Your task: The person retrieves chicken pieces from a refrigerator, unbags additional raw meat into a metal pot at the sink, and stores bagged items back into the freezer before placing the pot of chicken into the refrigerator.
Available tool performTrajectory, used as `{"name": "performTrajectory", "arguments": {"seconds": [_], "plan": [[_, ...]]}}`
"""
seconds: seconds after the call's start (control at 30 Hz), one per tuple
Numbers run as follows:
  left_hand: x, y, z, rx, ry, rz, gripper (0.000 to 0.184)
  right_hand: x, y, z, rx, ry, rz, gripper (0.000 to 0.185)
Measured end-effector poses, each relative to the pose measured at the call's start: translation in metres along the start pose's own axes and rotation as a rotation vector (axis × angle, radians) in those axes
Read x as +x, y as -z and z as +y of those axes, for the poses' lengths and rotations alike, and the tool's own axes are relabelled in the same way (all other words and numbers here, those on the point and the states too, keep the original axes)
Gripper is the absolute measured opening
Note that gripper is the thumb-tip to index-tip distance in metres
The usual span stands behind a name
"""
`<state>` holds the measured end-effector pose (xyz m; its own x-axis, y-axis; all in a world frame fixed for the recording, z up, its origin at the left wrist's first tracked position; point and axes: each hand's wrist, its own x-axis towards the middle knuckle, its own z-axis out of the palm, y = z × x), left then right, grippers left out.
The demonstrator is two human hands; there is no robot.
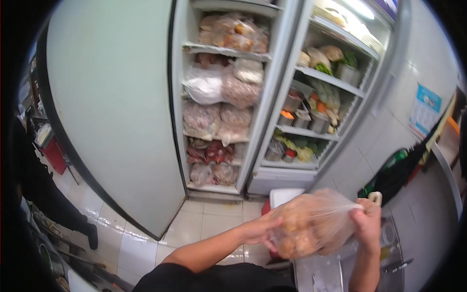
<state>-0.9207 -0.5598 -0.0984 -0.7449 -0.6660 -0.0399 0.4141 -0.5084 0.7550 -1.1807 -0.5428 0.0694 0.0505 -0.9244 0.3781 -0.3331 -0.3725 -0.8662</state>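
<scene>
A clear plastic bag [306, 226] of light-brown, rounded food pieces is held up in front of me; the kind of food cannot be made out. My left hand [260, 230] is closed on the bag's left side, some of its fingers hidden behind it. At the bag's other end, my right hand [368, 221] grips the gathered plastic neck, which is pulled taut. Ahead of me stands an open freezer [245, 165], its shelves packed with bagged meat [211, 152] and other bagged food.
The freezer's white door [112, 107] stands wide open on the left. Beside the freezer is a lit fridge [316, 129] with vegetables and metal containers. A white-lidded red box [286, 195] sits below. Steel counter [316, 280] lies under the bag. Another person's dark-clad leg [61, 204] shows at left.
</scene>
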Motion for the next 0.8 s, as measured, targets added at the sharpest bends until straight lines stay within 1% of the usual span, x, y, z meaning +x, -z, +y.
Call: {"name": "performTrajectory", "arguments": {"seconds": [0.03,0.1,0.13,0.23,0.27,0.3,0.37,0.4,0.43,0.47,0.5,0.53,0.57,0.6,0.63,0.7,0.77,0.8], "plan": [[-0.023,0.025,0.021,-0.022,-0.016,0.029,0.094,0.027,-0.039,-0.003,0.026,0.031,-0.040,0.021],[-0.067,0.063,0.048,-0.131,-0.084,0.147,0.089,0.076,-0.109,-0.025,-0.150,0.067,-0.221,0.019],[-0.086,0.078,0.059,-0.190,-0.106,0.212,0.087,0.097,-0.144,-0.035,-0.140,0.102,-0.283,0.018],[-0.125,0.114,0.101,-0.270,-0.305,0.243,0.082,0.141,-0.234,-0.078,-0.145,0.238,-0.410,0.020],[-0.124,0.123,0.115,-0.231,-0.475,0.258,0.080,0.158,-0.255,-0.088,-0.211,0.399,-0.424,0.019],[-0.125,0.127,0.133,-0.254,-0.564,0.252,0.078,0.176,-0.274,-0.102,-0.188,0.516,-0.448,0.018],[-0.131,0.122,0.185,-0.292,-0.744,0.229,0.075,0.207,-0.308,-0.149,-0.208,0.711,-0.441,0.016],[-0.130,0.125,0.211,-0.192,-0.824,0.299,0.074,0.224,-0.325,-0.169,-0.177,0.799,-0.390,0.015],[-0.127,0.129,0.238,-0.175,-0.866,0.278,0.074,0.238,-0.337,-0.191,-0.206,0.838,-0.356,0.015],[-0.123,0.134,0.266,-0.159,-0.905,0.257,0.074,0.254,-0.352,-0.209,-0.200,0.928,-0.290,0.018],[-0.117,0.135,0.295,-0.139,-0.978,0.266,0.071,0.271,-0.362,-0.228,-0.261,0.906,-0.276,0.020],[-0.111,0.136,0.324,-0.115,-1.049,0.278,0.068,0.294,-0.378,-0.238,-0.177,1.001,-0.232,0.023],[-0.106,0.136,0.350,-0.175,-1.063,0.256,0.064,0.307,-0.384,-0.258,-0.272,0.910,-0.258,0.024],[-0.099,0.137,0.374,-0.236,-1.079,0.232,0.060,0.329,-0.399,-0.267,-0.295,1.002,-0.217,0.018],[-0.090,0.138,0.395,-0.285,-1.121,0.267,0.059,0.340,-0.411,-0.277,-0.299,0.916,-0.227,0.020],[-0.068,0.140,0.446,-0.363,-1.213,0.304,0.057,0.367,-0.436,-0.277,-0.472,0.991,-0.222,0.026],[-0.038,0.173,0.500,-0.437,-1.295,0.150,0.057,0.397,-0.460,-0.252,-0.790,1.197,-0.062,0.047],[-0.025,0.182,0.525,-0.294,-1.390,-0.061,0.056,0.395,-0.461,-0.249,-0.910,0.980,-0.126,0.070]]}}
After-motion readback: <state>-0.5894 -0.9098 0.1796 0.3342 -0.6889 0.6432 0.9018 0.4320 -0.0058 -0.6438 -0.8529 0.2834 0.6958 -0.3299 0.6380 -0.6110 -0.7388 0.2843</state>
